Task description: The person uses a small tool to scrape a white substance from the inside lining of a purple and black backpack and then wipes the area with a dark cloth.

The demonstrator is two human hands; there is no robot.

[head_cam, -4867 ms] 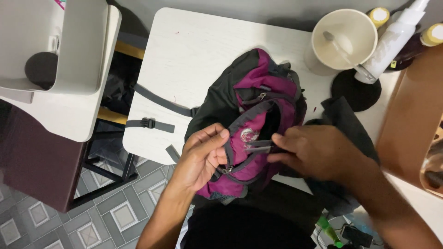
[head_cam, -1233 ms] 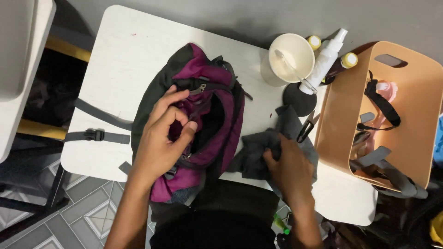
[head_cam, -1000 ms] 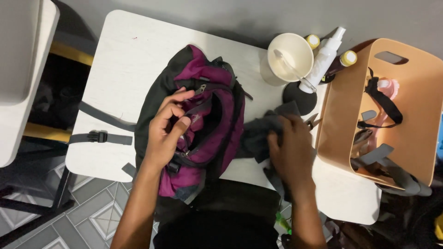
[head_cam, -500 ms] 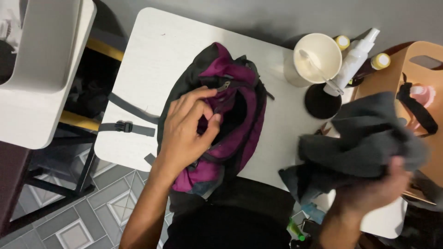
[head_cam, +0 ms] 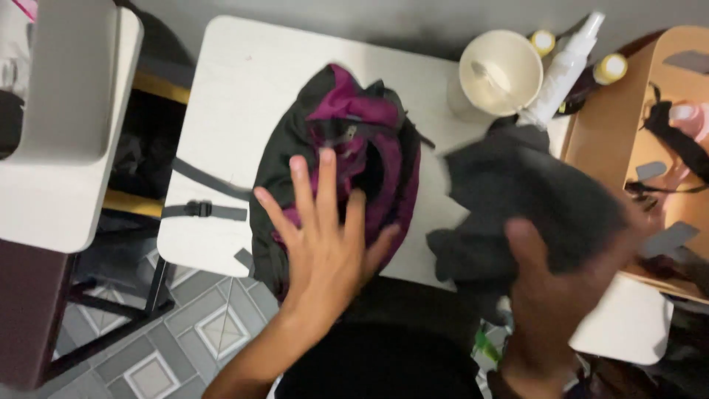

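**A:** In the middle of the frame there's a purple and dark grey backpack [head_cam: 336,162] lying flat on a small white table [head_cam: 236,81], top pointing to the upper edge. The person's left hand [head_cam: 325,229] is spread out over its lower half, fingers straight and apart, gripping nothing. Looks to me like the palm is there to keep the bag from sliding, though I can't tell if it actually presses down or just hovers over it.

**B:** And the right hand [head_cam: 550,295], lower right, is blurred but clearly bunched around a dark grey piece of clothing [head_cam: 517,199]. It's lifted off the table, hanging crumpled just right of the backpack. Held up like that so it stays clear of the clutter, I'd guess.

**A:** Yeah, upper right is crowded: a cream cup [head_cam: 501,72], a white spray bottle [head_cam: 565,70] tilted right beside it, two little yellow-capped jars [head_cam: 611,68]. Far right is a tan storage bin [head_cam: 602,125] with black straps and something pink inside.

**B:** The backpack's grey buckle strap [head_cam: 203,210] dangles off the table's left edge. Another pale table [head_cam: 59,125] sits at the upper left, and the floor [head_cam: 148,355] below is grey patterned tile.
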